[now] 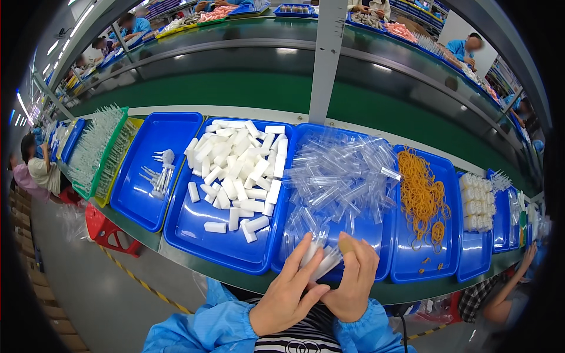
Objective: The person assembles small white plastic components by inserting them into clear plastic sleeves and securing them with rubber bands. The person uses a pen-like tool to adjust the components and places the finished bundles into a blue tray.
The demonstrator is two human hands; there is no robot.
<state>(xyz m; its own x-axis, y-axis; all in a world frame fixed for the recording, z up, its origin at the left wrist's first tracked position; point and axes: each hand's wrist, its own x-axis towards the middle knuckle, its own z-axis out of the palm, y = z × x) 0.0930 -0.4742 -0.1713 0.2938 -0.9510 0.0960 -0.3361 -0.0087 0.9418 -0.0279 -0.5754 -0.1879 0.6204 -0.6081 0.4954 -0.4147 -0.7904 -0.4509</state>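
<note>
Both hands closed on white pcs (325, 267) over near edge of the tube tray (372, 232); long axes slant away & to the right.
L hand (287, 297) grips from left/near side, R hand (353, 281) from right; pcs sit btwn, right at the fingertips, w/ clear plastic around or against them (can't tell which). Loose clear tubes (341, 176) pile just beyond the grip, same tray, lying every which way. Next tray left, nearer L hand: block tray (191, 229), heaped w/ white blocks (235, 162). Next tray right, nearer R hand: band tray (407, 256) w/ tangled rubber bands (419, 191). Far left: parts tray (132, 197), a few small white parts (160, 181).
</note>
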